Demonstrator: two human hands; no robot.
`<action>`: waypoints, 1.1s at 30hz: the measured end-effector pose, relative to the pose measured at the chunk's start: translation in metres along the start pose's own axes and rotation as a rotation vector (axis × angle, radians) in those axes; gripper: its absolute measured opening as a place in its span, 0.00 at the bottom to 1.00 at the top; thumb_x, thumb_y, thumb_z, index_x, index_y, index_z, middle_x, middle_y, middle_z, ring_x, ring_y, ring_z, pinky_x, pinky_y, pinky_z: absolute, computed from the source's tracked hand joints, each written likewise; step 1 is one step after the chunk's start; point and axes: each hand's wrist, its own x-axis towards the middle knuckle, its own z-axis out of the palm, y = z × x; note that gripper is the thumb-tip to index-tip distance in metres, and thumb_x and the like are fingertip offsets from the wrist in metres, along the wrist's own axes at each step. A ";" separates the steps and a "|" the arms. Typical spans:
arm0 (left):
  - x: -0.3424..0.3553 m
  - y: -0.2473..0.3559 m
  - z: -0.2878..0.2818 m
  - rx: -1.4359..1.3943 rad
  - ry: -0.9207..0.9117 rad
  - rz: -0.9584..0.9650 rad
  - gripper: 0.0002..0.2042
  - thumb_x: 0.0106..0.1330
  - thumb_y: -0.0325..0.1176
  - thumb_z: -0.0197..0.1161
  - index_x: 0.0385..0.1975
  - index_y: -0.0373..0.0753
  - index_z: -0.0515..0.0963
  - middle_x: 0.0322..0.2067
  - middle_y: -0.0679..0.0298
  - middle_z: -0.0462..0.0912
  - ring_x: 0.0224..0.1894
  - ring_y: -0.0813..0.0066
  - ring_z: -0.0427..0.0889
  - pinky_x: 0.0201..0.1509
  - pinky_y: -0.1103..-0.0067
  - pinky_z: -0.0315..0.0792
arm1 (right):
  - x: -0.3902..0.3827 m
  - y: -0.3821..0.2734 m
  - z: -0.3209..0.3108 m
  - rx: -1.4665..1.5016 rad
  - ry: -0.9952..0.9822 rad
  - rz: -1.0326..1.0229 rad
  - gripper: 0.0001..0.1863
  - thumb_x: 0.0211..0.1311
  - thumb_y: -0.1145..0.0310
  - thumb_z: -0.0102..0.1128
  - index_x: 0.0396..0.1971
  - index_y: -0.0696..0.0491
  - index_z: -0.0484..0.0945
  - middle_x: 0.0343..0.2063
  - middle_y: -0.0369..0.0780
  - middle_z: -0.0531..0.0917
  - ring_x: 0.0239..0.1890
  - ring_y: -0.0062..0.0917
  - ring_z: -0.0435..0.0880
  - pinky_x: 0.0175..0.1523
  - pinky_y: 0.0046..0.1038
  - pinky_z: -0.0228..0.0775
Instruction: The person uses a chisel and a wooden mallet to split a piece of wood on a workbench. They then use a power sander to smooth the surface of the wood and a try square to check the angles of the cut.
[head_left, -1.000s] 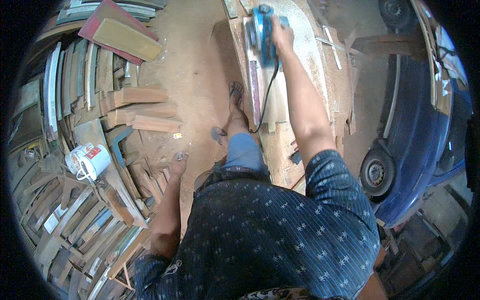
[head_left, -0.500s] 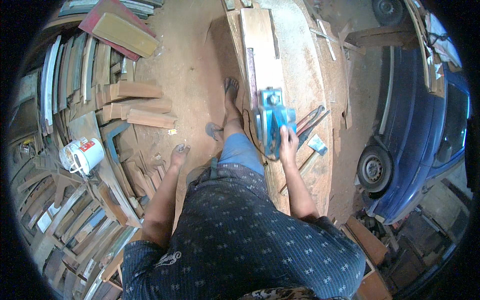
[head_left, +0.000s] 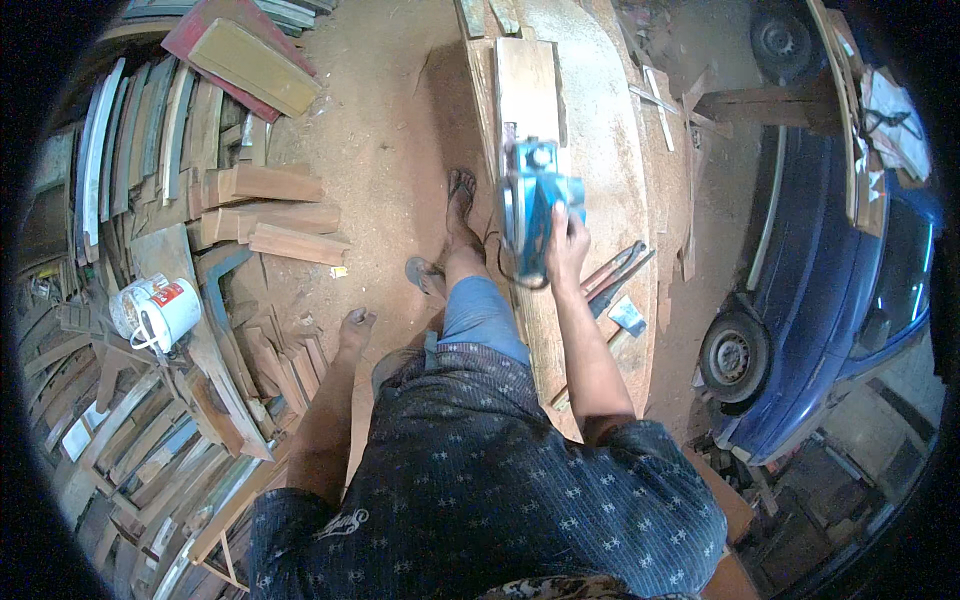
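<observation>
My right hand (head_left: pixel 567 245) is closed round the rear handle of a blue electric hand planer (head_left: pixel 537 200), which is slightly blurred. Beneath and ahead of the planer runs a long, pale wooden board (head_left: pixel 527 85), lying lengthwise on a wide wooden bench (head_left: pixel 600 130). The planer hides the board's near part. A dark cord loops at the tool's rear left. Down at my left side hangs my left hand (head_left: pixel 357 325), holding nothing visible, its fingers loosely bent and a little apart.
Red-handled pliers or cutters (head_left: pixel 615 272) and a small blue piece (head_left: pixel 627 316) lie on the bench right of my forearm. Wood offcuts (head_left: pixel 285 215) and a white bucket (head_left: pixel 168 315) are at left. A blue car (head_left: pixel 815 330) stands at right.
My right hand has pushed the planer forward, away from me, along the board. My left hand has dropped slightly back toward my body. The whole view has shifted a little.
</observation>
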 end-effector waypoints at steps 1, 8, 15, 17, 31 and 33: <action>0.001 0.001 0.002 -0.011 -0.009 0.019 0.29 0.66 0.43 0.70 0.60 0.28 0.74 0.55 0.49 0.82 0.57 0.62 0.81 0.64 0.72 0.72 | 0.022 -0.014 0.012 -0.034 0.014 -0.031 0.28 0.72 0.49 0.56 0.31 0.64 0.81 0.23 0.45 0.80 0.30 0.25 0.76 0.38 0.33 0.69; -0.015 0.056 0.017 -0.088 0.062 -0.005 0.27 0.67 0.43 0.70 0.59 0.29 0.75 0.53 0.50 0.83 0.54 0.63 0.81 0.61 0.73 0.73 | 0.188 -0.091 0.096 -0.036 0.064 -0.096 0.35 0.68 0.40 0.56 0.28 0.63 0.85 0.18 0.48 0.83 0.22 0.34 0.83 0.33 0.38 0.73; -0.012 0.032 0.002 -0.040 0.092 -0.054 0.27 0.66 0.47 0.71 0.58 0.33 0.77 0.47 0.61 0.84 0.40 0.74 0.82 0.35 0.79 0.77 | 0.331 -0.132 0.160 -0.076 0.047 -0.042 0.37 0.64 0.35 0.55 0.34 0.61 0.85 0.27 0.53 0.86 0.32 0.45 0.87 0.43 0.43 0.76; -0.016 0.029 0.000 -0.052 0.134 -0.003 0.25 0.66 0.46 0.70 0.56 0.34 0.78 0.45 0.61 0.85 0.40 0.76 0.82 0.33 0.80 0.76 | 0.316 -0.172 0.163 0.053 -0.056 0.035 0.33 0.67 0.39 0.54 0.40 0.60 0.82 0.29 0.50 0.86 0.32 0.43 0.85 0.41 0.41 0.76; -0.009 0.046 -0.003 0.078 0.000 0.092 0.28 0.67 0.45 0.69 0.59 0.28 0.76 0.56 0.49 0.81 0.60 0.62 0.79 0.66 0.72 0.70 | 0.052 -0.034 0.024 -0.019 -0.081 0.071 0.30 0.72 0.45 0.55 0.45 0.63 0.83 0.37 0.49 0.86 0.44 0.32 0.82 0.53 0.34 0.70; -0.010 0.042 -0.001 0.090 -0.030 0.066 0.28 0.67 0.44 0.69 0.59 0.28 0.75 0.57 0.50 0.81 0.61 0.63 0.78 0.67 0.72 0.69 | -0.013 -0.009 -0.009 -0.029 -0.112 0.091 0.27 0.74 0.49 0.55 0.41 0.63 0.82 0.31 0.45 0.84 0.39 0.27 0.78 0.48 0.33 0.70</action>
